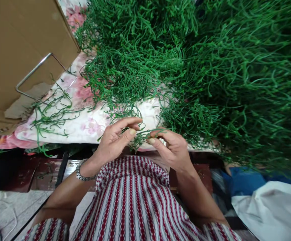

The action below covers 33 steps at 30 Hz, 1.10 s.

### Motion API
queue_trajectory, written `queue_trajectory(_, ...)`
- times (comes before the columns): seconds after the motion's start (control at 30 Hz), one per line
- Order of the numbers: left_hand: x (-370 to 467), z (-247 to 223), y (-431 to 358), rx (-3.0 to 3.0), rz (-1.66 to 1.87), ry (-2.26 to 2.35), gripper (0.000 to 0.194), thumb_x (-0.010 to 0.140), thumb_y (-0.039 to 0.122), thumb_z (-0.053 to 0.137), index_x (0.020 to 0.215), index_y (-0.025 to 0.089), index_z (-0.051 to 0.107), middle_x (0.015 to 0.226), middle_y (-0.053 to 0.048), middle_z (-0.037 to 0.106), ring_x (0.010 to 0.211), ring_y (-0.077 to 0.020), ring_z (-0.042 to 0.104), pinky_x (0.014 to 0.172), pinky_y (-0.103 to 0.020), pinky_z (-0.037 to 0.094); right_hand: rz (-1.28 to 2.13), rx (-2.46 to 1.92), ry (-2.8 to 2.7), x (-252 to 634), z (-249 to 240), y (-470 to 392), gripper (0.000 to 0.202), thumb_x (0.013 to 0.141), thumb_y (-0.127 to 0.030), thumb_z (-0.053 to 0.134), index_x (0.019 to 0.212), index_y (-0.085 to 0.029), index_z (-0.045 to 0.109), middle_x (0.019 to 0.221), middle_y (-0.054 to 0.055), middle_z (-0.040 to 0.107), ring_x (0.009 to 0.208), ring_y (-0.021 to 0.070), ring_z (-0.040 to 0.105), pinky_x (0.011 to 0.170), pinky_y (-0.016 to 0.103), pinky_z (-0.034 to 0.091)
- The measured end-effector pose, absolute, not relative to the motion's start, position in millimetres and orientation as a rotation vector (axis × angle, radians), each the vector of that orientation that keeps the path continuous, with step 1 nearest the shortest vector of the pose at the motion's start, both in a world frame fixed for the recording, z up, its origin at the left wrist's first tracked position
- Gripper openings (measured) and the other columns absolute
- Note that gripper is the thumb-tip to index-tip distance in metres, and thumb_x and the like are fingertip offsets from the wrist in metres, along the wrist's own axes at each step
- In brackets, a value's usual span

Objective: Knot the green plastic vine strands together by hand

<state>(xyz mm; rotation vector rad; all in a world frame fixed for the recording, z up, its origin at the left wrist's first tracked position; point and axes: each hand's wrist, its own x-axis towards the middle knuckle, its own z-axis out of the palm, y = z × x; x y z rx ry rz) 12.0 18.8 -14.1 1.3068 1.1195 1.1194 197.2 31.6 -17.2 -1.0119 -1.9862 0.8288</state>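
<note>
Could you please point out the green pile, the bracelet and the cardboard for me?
Pile (198, 73): head view, on the stems near its middle.
Bracelet (78, 172): head view, on the outer side of its band.
Cardboard (32, 36): head view, on its bare brown face.

Pale flowered cloth, matt and soft-looking, covers the worktop; the green stems on it look smooth, with a faint sheen. Along its left edge stands matt brown cardboard with a rough, torn flap – and against it a bent wire of bright, polished metal. The bracelet is shiny, metal-looking – the striped garment matt cloth, gathered into ridges.
</note>
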Motion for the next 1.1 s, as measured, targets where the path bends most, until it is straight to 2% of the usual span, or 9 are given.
queue_trajectory(0.13, 0, -26, 17, 1.637, 0.888, 1.218, 0.026, 0.085, 0.032, 0.048, 0.098, 0.017, 0.065, 0.092, -0.008, 0.065, 0.088, -0.0186, 0.057, 0.078, -0.029, 0.042, 0.905, -0.984, -1.900, 202, -20, 30, 0.006, 0.081, -0.022, 0.057, 0.080, -0.018, 0.061, 0.077, 0.003, 0.066, 0.076, 0.0149, 0.062, 0.070, 0.028, 0.050)
queue_trajectory(0.33, 5, -18, 13, 1.921, 1.073, 1.198, 0.018, 0.079, 0.021, 0.056, 0.096, 0.018, 0.063, 0.093, -0.007, 0.064, 0.091, -0.0196, 0.056, 0.085, -0.035, 0.039, 1.067, -0.907, -1.826, 200, -21, 28, 0.007, 0.081, -0.022, 0.057, 0.079, -0.017, 0.061, 0.078, 0.004, 0.064, 0.074, 0.0150, 0.060, 0.067, 0.029, 0.049)
queue_trajectory(0.43, 14, -11, 12, 1.959, 1.086, 1.137, 0.006, 0.077, 0.015, 0.057, 0.080, 0.018, 0.062, 0.076, -0.003, 0.063, 0.076, -0.0162, 0.055, 0.077, -0.032, 0.038, 1.067, -0.902, -1.832, 198, -20, 27, 0.006, 0.082, -0.022, 0.057, 0.079, -0.017, 0.060, 0.076, 0.003, 0.062, 0.072, 0.0137, 0.059, 0.065, 0.027, 0.048)
queue_trajectory(0.57, 16, -10, 13, 1.743, 1.067, 1.166, 0.010, 0.078, 0.017, 0.057, 0.068, 0.017, 0.060, 0.064, -0.001, 0.057, 0.063, -0.0134, 0.049, 0.063, -0.028, 0.037, 1.018, -0.927, -1.869, 198, -20, 27, 0.005, 0.083, -0.019, 0.055, 0.086, -0.018, 0.059, 0.079, 0.002, 0.062, 0.073, 0.0123, 0.059, 0.067, 0.025, 0.047)
queue_trajectory(0.67, 13, -12, 15, 1.615, 1.057, 1.144, 0.011, 0.077, 0.021, 0.060, 0.067, 0.017, 0.062, 0.063, -0.001, 0.058, 0.064, -0.0136, 0.050, 0.064, -0.027, 0.037, 0.950, -0.970, -1.895, 201, -17, 28, 0.012, 0.084, -0.020, 0.053, 0.094, -0.018, 0.060, 0.088, 0.004, 0.063, 0.084, 0.0150, 0.059, 0.074, 0.028, 0.048)
queue_trajectory(0.73, 11, -14, 15, 1.554, 1.061, 1.127, 0.009, 0.077, 0.021, 0.061, 0.069, 0.017, 0.063, 0.064, -0.001, 0.059, 0.065, -0.0133, 0.051, 0.065, -0.027, 0.038, 0.867, -1.008, -1.888, 203, -13, 29, 0.012, 0.084, -0.019, 0.053, 0.093, -0.018, 0.061, 0.090, 0.004, 0.063, 0.087, 0.0156, 0.059, 0.077, 0.029, 0.047)
queue_trajectory(0.93, 11, -12, 15, 1.413, 0.993, 1.196, 0.004, 0.075, 0.020, 0.063, 0.074, 0.016, 0.064, 0.067, 0.000, 0.062, 0.066, -0.0120, 0.053, 0.065, -0.024, 0.039, 0.646, -1.001, -1.817, 202, -6, 23, 0.016, 0.079, -0.010, 0.056, 0.093, -0.019, 0.061, 0.083, 0.003, 0.062, 0.078, 0.0144, 0.058, 0.071, 0.028, 0.047)
queue_trajectory(1.1, 12, -12, 15, 1.382, 0.986, 1.148, 0.008, 0.074, 0.023, 0.063, 0.072, 0.015, 0.064, 0.068, -0.002, 0.063, 0.067, -0.0134, 0.055, 0.066, -0.025, 0.041, 0.794, -0.895, -1.995, 191, -14, 25, 0.022, 0.077, -0.017, 0.062, 0.099, -0.016, 0.058, 0.092, 0.006, 0.062, 0.087, 0.0163, 0.057, 0.076, 0.031, 0.046)
